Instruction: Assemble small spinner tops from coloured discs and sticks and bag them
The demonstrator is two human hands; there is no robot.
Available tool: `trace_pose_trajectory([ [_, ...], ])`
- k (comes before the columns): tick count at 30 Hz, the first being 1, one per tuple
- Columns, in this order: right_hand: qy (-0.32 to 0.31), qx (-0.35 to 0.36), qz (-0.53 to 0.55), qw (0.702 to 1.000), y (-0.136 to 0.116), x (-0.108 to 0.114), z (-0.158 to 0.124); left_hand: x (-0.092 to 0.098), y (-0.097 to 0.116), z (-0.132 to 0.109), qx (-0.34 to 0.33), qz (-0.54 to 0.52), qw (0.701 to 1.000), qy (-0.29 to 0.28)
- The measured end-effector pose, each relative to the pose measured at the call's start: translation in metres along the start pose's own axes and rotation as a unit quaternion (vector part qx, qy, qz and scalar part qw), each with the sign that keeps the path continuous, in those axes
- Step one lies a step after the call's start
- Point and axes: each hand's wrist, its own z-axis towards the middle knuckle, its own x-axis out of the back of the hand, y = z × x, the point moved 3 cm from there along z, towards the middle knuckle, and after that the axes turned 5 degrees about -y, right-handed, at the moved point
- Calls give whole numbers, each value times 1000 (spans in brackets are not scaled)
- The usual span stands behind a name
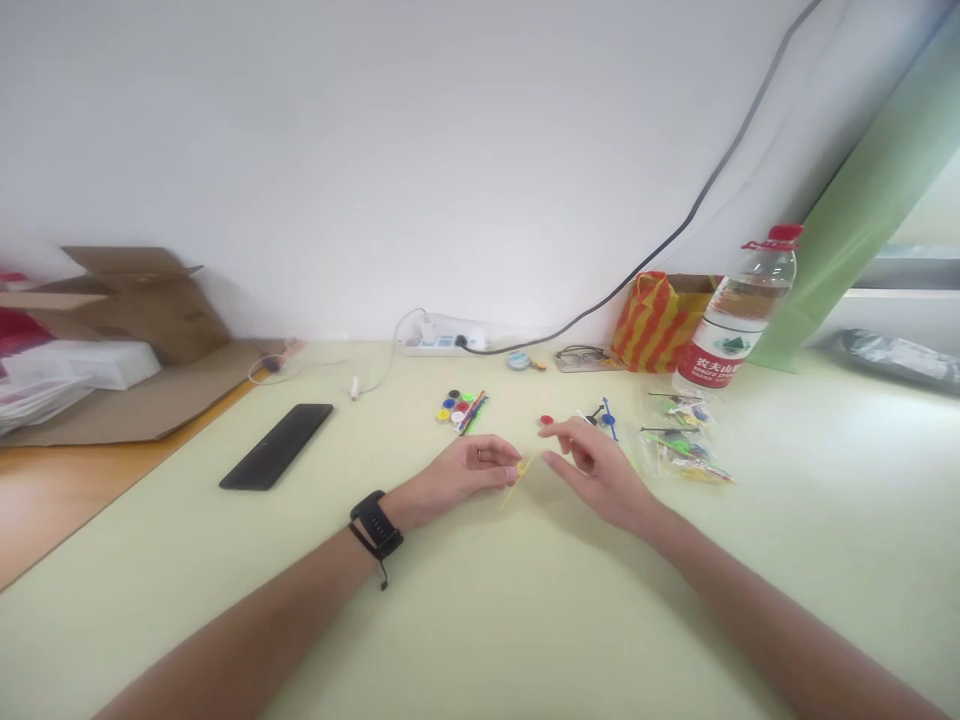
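**A:** Our left hand (469, 468) has its fingers (504, 470) pinched narrow on a thin yellow stick (514, 484). The stick slants down toward us, just over the surface (480, 620).

**B:** And our right hand (596, 472)? We see its fingers (559, 431) loosely spread and holding nothing, with the tips pointing left at the stick's far end.

**A:** They are close beside it, but we cannot tell whether they touch. The stick sits between our two hands, near the middle of the surface.

**B:** On our left wrist we wear a black watch (375, 524).

**A:** Just beyond the right hand we see a red cap (547, 420) and a blue stick (609, 418). To their right lie clear bags (684, 445) of coloured pieces.

**B:** Beyond the left hand, a cluster of small coloured caps (452, 408) lies beside a bundle of coloured sticks (473, 411).

**A:** A black phone (277, 446) lies flat, well to the left.

**B:** Along the far edge by the wall we see a white power strip (441, 344), a pair of glasses (581, 355) and an orange-and-yellow striped bag (651, 322). Just right of the bag stands an upright water bottle (739, 320) with a red lid.

**A:** At the far left we see folded cardboard (142, 300), and at the far right a green curtain (862, 200).
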Motion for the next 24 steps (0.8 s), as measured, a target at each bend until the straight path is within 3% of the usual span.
trace_pose_trajectory([
  [3, 39, -37, 0, 999, 1, 6, -3, 5, -5, 2, 15, -34, 999, 36],
  [9, -81, 12, -6, 997, -7, -5, -10, 9, -4, 2, -2, -51, 997, 65],
  [11, -96, 15, 10, 995, -7, -11, -12, 10, -4, 2, -15, -46, 996, 73],
  [18, -44, -33, 123, 991, -7, -17, -12, 11, -5, 2, -28, -37, 997, 65],
  [22, -187, -29, 146, 971, -11, -19, -10, 11, -5, 2, -32, -40, 997, 65],
  [24, -193, -32, 161, 967, -11, -18, -8, 10, -4, 2, -34, -43, 996, 65],
])
